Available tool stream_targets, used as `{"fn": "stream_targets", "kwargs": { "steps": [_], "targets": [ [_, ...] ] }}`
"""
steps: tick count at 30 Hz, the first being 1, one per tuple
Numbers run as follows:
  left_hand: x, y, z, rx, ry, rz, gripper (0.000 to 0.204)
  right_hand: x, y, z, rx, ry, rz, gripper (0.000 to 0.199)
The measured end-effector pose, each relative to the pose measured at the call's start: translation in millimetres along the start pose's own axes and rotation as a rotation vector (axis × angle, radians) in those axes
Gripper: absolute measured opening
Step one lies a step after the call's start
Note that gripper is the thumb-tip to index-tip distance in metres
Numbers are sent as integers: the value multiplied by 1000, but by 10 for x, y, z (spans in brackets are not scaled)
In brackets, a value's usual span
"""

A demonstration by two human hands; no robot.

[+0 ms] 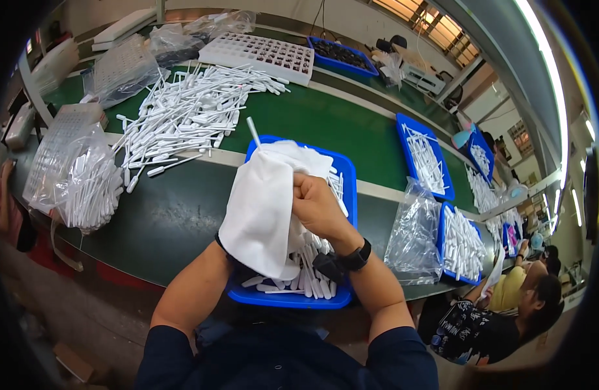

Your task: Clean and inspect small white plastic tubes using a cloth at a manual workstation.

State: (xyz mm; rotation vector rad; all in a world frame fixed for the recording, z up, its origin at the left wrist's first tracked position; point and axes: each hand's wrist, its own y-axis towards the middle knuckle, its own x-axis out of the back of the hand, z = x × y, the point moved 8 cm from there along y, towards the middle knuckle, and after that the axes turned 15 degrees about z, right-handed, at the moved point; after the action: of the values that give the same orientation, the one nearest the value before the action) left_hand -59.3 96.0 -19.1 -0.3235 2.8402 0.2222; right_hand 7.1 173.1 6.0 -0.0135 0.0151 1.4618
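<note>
Head view: right hand fingers curl shut on a white cloth over the blue tray; left hand is hidden beneath the cloth at nine o'clock, its grip impossible to tell.

Bare belt left; bags block right.

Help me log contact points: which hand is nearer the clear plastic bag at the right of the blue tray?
Right. The right hand is over the blue tray, closer to the clear plastic bag; the left hand is hidden under the white cloth, farther away.

One white cloth — perhaps six blue trays
</note>
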Motion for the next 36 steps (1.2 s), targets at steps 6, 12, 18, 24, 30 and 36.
{"fn": "stream_targets", "kwargs": {
  "steps": [6, 12, 18, 24, 30, 36],
  "targets": [
    [187, 34, 179, -88, -662, -70, 27, -110, -154, -71, -156, -389, 53, 20],
    [268, -446, -371, -547, 1045, -391, 42, -186, -131, 60, -137, -551, 72, 21],
    [669, -338, 224, -339, 543, -280, 54, -189, -127, 72, -15, -527, 37, 22],
    [576, -130, 418, 18, 65, -125, 55, -2, -171, 51, 6, -368, -111, 23],
    [248, -67, 226, 96, -49, -21, 45, -126, -106, 67, 32, -501, -3, 26],
    [62, -53, 42, 120, -158, 13, 36, 1, -92, -5, 205, -185, -108, 30]
  ]
}}
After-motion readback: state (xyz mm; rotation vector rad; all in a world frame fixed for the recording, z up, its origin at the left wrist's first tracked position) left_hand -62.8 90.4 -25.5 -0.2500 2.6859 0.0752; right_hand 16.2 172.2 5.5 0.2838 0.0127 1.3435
